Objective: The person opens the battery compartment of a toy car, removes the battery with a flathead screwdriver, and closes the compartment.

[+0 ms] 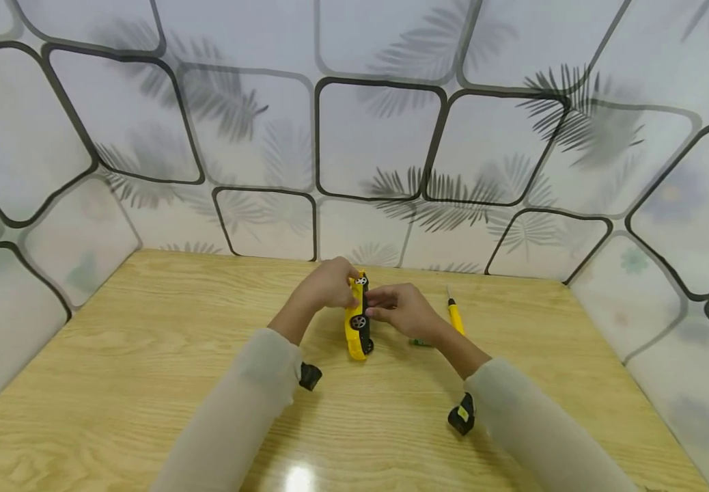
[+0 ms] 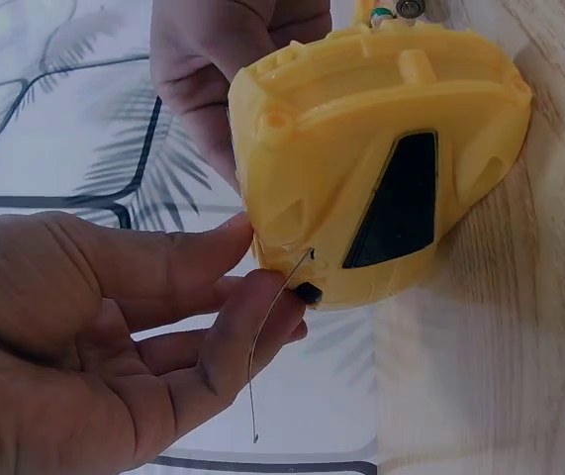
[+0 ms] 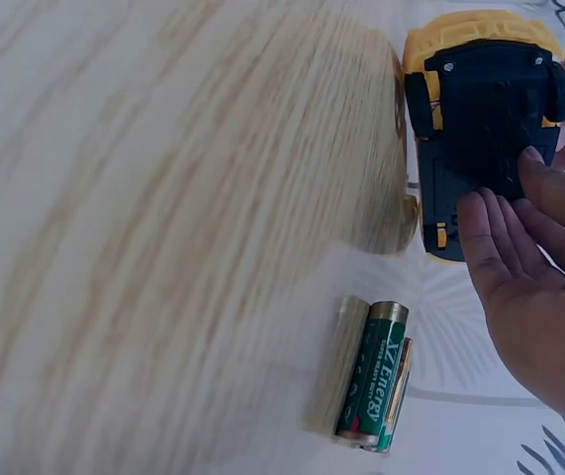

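A yellow toy car (image 1: pixel 354 331) stands on its side on the table, its black underside (image 3: pixel 485 109) facing right. My left hand (image 1: pixel 332 283) grips the car's upper edge near the far end. In the left wrist view, its thumb and fingers (image 2: pixel 233 317) pinch the body beside a thin bent wire (image 2: pixel 253 366) that sticks out of the car. My right hand (image 1: pixel 405 309) has its fingertips and thumb against the underside, with the fingers fairly straight in the right wrist view. Nothing shows between them. The car partly hides this hand in the left wrist view.
Green batteries (image 3: pixel 373 376) lie side by side to the right of the car. Beyond them is a screwdriver (image 1: pixel 455 318) with a yellow handle, its shaft pointing away. A patterned wall (image 1: pixel 367 229) rises behind the wooden table (image 1: pixel 164 355).
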Tool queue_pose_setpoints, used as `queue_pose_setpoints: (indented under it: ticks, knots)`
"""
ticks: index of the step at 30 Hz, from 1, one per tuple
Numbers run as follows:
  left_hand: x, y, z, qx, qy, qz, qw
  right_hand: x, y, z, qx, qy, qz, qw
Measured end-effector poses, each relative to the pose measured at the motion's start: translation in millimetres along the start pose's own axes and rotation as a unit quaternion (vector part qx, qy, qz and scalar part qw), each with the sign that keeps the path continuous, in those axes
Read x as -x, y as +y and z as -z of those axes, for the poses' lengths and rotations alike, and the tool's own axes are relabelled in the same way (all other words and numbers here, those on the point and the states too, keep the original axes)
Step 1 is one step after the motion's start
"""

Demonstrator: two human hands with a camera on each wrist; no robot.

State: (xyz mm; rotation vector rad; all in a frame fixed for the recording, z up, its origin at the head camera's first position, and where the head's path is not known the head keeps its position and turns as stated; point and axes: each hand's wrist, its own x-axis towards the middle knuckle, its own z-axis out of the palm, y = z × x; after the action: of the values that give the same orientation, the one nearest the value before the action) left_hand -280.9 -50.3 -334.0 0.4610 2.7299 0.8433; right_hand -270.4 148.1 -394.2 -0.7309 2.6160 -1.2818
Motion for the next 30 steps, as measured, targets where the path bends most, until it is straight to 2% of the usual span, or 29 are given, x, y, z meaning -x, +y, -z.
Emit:
queue_pose_setpoints:
  ticks: [4,10,14,19,22,26,30]
  knots:
    - [2.7,3.4,-0.7,-0.011,0.021,0.004,0.9997,0.1,1,1,-0.012,-0.007,0.0,0.9999]
    - [6.1,4.3,-1.9,0.013,0.038,-0.028,0.9988,1.4,0,5,-0.068,-0.016,-0.03,0.9971]
    - [6.7,5.3,-2.9,0.023,0.033,-0.042,0.9983,-0.7,-8,5,-0.105,-0.002,-0.077,0.9914]
    - [5.3,6.0,-5.1,0.013,0.028,-0.05,0.9983,-5.8,-19,4,-0.145,0.019,-0.147,0.9783]
    - [5.2,6.0,-6.5,0.019,0.026,-0.057,0.9979,-7.7,-23,4,-0.153,0.03,-0.169,0.9731]
    - [8.9,5.5,-6.0,0.05,0.03,-0.066,0.9961,-9.0,-27,3,-0.15,0.038,-0.182,0.971]
    - [15.2,2.8,-1.8,0.08,0.047,-0.073,0.993,-9.1,-29,3,-0.153,0.044,-0.19,0.9689]
